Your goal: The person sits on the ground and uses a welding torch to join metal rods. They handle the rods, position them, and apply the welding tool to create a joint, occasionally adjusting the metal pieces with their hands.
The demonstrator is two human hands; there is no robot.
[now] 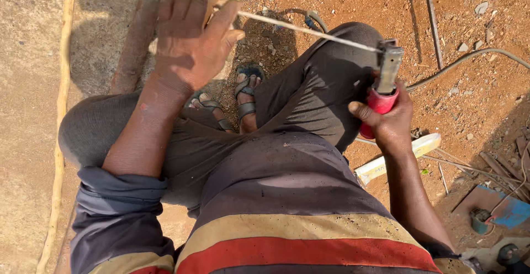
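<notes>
Person squatting on bare reddish ground, knees spread, seen from above. Left hand [190, 36] raised in front of the left knee, back of hand to camera, forearm bare to a rolled dark sleeve; fingers curled closed around the far end of a thin welding rod [298, 29]. The rod runs level from that hand across to the right, over the right knee, its other end seated in the metal head of an electrode holder [385, 78]. Right hand [390, 120] lower and beside the right knee, wrist bent, fingers wrapped tight around the holder's red handle, thumb along its side; holder stands near upright, head at top. Both hands closed, one on each end of the rod assembly. Feet in sandals [245, 94] between the knees, below the rod. A grey cable [469, 56] curves across the dirt beyond the right hand. A pale flat box [397, 158] lies on the ground just beside the right forearm; contents cannot be told. A rusty pipe [132, 48] lies behind the left hand. Scrap metal and a blue plate [510, 210] at the right edge.
</notes>
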